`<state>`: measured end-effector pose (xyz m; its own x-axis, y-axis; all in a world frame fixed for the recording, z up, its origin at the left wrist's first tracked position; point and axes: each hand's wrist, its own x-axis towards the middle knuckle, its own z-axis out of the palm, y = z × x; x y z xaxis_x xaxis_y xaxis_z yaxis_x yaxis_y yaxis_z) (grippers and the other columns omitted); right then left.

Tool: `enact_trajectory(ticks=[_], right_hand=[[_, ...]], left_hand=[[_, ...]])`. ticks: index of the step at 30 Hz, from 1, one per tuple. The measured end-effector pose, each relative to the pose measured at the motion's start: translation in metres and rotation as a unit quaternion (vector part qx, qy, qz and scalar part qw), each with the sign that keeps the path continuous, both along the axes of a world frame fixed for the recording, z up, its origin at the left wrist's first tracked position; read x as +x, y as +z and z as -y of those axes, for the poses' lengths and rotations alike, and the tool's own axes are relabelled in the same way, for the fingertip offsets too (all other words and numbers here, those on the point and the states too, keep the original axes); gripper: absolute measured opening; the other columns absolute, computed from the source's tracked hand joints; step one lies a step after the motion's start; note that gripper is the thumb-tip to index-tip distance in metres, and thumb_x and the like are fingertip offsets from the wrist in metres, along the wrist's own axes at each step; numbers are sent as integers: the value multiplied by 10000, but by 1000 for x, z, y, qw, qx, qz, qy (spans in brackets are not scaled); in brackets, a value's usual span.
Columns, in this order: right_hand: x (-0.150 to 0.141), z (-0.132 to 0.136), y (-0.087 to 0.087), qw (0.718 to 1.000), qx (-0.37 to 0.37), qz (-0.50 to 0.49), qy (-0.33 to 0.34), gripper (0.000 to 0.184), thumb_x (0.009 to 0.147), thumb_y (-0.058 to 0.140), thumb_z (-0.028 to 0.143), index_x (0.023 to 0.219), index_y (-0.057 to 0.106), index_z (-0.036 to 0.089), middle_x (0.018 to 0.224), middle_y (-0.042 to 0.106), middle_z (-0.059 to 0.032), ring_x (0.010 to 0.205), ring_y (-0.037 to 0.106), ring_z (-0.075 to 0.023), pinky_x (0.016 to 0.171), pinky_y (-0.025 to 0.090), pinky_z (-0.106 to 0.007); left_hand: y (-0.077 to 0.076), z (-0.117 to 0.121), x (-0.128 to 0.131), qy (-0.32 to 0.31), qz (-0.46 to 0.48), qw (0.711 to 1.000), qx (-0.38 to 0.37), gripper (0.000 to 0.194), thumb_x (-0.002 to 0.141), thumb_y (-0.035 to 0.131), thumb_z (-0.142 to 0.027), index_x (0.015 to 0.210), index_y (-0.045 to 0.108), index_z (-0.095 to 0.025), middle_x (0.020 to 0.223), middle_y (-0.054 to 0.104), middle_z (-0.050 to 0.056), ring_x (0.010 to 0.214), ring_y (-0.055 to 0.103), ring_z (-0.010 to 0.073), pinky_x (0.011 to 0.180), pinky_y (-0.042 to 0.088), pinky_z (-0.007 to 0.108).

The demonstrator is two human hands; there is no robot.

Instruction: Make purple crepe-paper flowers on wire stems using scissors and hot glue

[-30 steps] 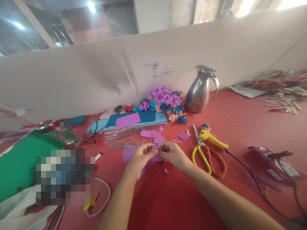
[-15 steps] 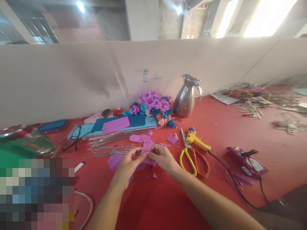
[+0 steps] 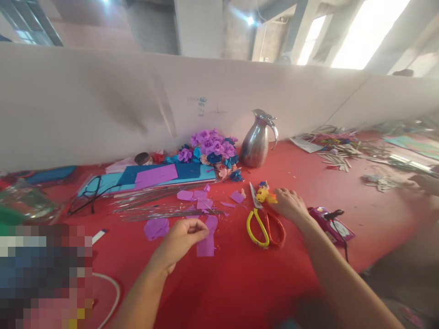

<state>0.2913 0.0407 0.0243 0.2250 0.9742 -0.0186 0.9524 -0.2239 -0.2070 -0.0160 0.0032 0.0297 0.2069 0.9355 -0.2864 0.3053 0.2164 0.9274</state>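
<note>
While the purple paper (image 3: pixel 206 247) sat just below the frame's centre, apparently pinched in the left hand's (image 3: pixel 181 240) narrow grip, the right hand (image 3: pixel 291 205) had just left it for the yellow glue gun (image 3: pixel 265 195), right of centre, leaving one hand to steady the paper. Whether the right grip had closed, I couldn't tell. Scissors (image 3: pixel 262 224) lay just beside the gun.
</note>
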Motion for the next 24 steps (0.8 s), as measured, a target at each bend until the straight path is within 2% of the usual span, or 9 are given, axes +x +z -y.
enact_trajectory(ticks=[2, 6, 8, 11, 14, 16, 18, 21, 24], right_hand=[[15, -4, -8, 999, -34, 15, -11, 302, 760, 597, 298, 1022, 641, 154, 1079, 629, -178, 1005, 579, -345, 780, 446, -458], [20, -11, -15, 998, -66, 13, -16, 346, 747, 590, 306, 1065, 606, 171, 925, 667, -139, 814, 632, -276, 638, 429, -344], [20, -11, -8, 997, -67, 18, -27, 350, 780, 534, 302, 1099, 581, 168, 907, 666, -144, 779, 629, -269, 599, 397, -326], [22, 0, 8, 998, -23, 20, -61, 352, 828, 445, 300, 1137, 538, 161, 901, 647, -149, 757, 606, -250, 576, 360, -316], [20, 31, 20, 991, 41, -108, -62, 318, 830, 472, 442, 989, 569, 184, 701, 586, -55, 624, 536, -181, 539, 352, -278], [13, 61, 22, 962, 11, -271, 2, 410, 817, 466, 564, 905, 575, 179, 600, 508, -4, 532, 469, -138, 493, 348, -250], [2, 91, 19, 920, -80, -382, 43, 475, 771, 516, 612, 935, 580, 171, 579, 490, 13, 478, 422, -115, 446, 331, -232], [-18, 125, 12, 862, -175, -456, 134, 481, 743, 590, 591, 977, 594, 171, 605, 493, 20, 458, 347, -85, 431, 318, -218], [-34, 139, 2, 841, -183, -477, 181, 414, 822, 555, 528, 1030, 588, 171, 676, 491, 8, 543, 371, -97, 478, 329, -213]], left_hand=[[-2, 5, 7, -25, -13, 999, -18, 178, 666, 662, -365, 686, 631, -191, 662, 623, -14, 666, 543, 147, 673, 386, 259], [-15, 13, 28, -88, -22, 996, -17, 108, 694, 608, -294, 702, 591, -188, 633, 586, -31, 635, 526, 136, 626, 371, 248], [-24, 15, 36, -110, -42, 993, 11, 89, 679, 604, -270, 670, 589, -183, 647, 597, -13, 643, 532, 149, 610, 375, 254], [-34, 15, 41, -100, -98, 989, 48, 99, 682, 597, -279, 653, 595, -185, 618, 606, 1, 612, 536, 159, 571, 367, 261], [-39, 13, 40, -92, -120, 987, 62, 86, 678, 598, -264, 704, 617, -184, 611, 621, 2, 592, 551, 160, 553, 362, 260], [-40, 11, 38, -92, -139, 984, 55, 109, 668, 606, -252, 738, 644, -178, 629, 643, 11, 600, 569, 169, 554, 367, 265], [-42, 9, 37, -86, -160, 982, 58, 110, 670, 607, -254, 721, 665, -175, 646, 660, 22, 628, 588, 181, 573, 379, 273], [-44, 6, 36, -75, -172, 979, 83, 105, 678, 607, -257, 686, 673, -176, 681, 681, 25, 664, 603, 183, 610, 395, 276], [-43, 5, 35, -75, -168, 979, 91, 103, 680, 613, -253, 687, 670, -167, 713, 693, 27, 663, 601, 173, 617, 401, 269]])
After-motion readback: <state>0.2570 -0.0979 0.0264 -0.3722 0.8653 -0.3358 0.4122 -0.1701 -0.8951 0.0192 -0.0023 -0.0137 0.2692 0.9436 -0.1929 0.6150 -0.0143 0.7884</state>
